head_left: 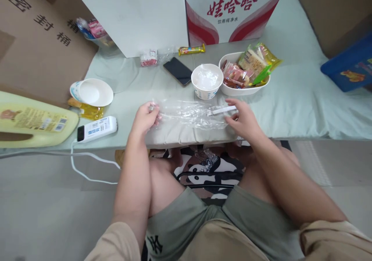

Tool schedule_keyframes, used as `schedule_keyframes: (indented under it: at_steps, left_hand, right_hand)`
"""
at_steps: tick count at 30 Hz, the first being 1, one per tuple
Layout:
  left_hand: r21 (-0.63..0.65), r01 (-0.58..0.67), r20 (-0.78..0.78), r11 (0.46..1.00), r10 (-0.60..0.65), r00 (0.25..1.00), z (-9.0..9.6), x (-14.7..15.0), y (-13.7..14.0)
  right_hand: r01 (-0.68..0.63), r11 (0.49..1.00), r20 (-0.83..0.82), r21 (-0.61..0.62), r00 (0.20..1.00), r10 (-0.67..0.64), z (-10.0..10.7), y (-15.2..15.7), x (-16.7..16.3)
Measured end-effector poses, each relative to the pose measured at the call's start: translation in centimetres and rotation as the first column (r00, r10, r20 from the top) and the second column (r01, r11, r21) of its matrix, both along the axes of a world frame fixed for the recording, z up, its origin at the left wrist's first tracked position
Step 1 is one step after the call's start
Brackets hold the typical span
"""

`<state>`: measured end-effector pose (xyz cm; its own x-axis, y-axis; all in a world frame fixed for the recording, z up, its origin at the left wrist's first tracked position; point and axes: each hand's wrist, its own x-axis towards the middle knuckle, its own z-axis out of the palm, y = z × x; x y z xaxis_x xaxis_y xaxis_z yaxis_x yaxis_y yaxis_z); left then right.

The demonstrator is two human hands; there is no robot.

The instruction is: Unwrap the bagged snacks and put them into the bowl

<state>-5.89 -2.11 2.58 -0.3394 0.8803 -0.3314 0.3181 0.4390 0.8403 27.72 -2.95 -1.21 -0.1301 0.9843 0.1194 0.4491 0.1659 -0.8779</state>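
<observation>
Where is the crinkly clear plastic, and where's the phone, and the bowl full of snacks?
Clear plastic (186,115): head view, on the middle of its crinkled sheet.
Phone (178,71): head view, on the middle of its dark face.
Snack bowl (242,92): head view, on its white front wall.

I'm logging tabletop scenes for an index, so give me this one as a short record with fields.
Left hand: holds one end of the clear plastic
Right hand: fingers at the end of a white strip; grip unclear
Behind the plastic: paper cup with crumpled plastic inside
Beside that cup: white bowl of wrapped snacks
Further back: dark phone, yellow-wrapped bar
Near the left edge: pale yellow jug, white power strip
</observation>
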Motion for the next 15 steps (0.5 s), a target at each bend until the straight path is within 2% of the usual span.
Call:
schedule_keyframes:
  at_steps: [3, 5, 7, 9, 12, 15]
  left_hand:
    - [-0.053, 0.082, 0.005, 0.995, -0.082, 0.997, -0.4, 0.5, 0.2]
    - [-0.045, 0.127, 0.076, 0.991, -0.123, 0.989, -0.2, 0.8, 0.1]
    - [-0.024, 0.15, 0.148, 0.988, -0.144, 0.978, 0.3, 1.1, -0.1]
    - [0.003, 0.163, 0.209, 0.987, -0.16, 0.965, 0.6, 1.3, -0.2]
    - [0.033, 0.142, 0.261, 0.989, -0.145, 0.954, 0.9, 1.3, -0.2]
    - [0.034, 0.093, 0.291, 0.995, -0.099, 0.952, 0.9, 1.0, -0.1]
  right_hand:
    - [0.076, 0.962, 0.179, 0.261, 0.976, -0.125, 0.4, -0.3, -0.3]
    - [-0.018, 0.936, 0.22, 0.351, 0.973, -0.064, 0.9, -0.7, -0.7]
    - [-0.2, 0.92, 0.298, 0.336, 0.95, 0.098, 1.1, -1.2, -1.3]
    - [-0.341, 0.905, 0.402, 0.256, 0.888, 0.221, 0.9, -1.5, -2.0]
    - [-0.396, 0.904, 0.551, 0.162, 0.796, 0.25, 0.3, -1.7, -2.5]
    - [-0.401, 0.887, 0.576, 0.228, 0.79, 0.209, 0.3, -1.7, -2.3]
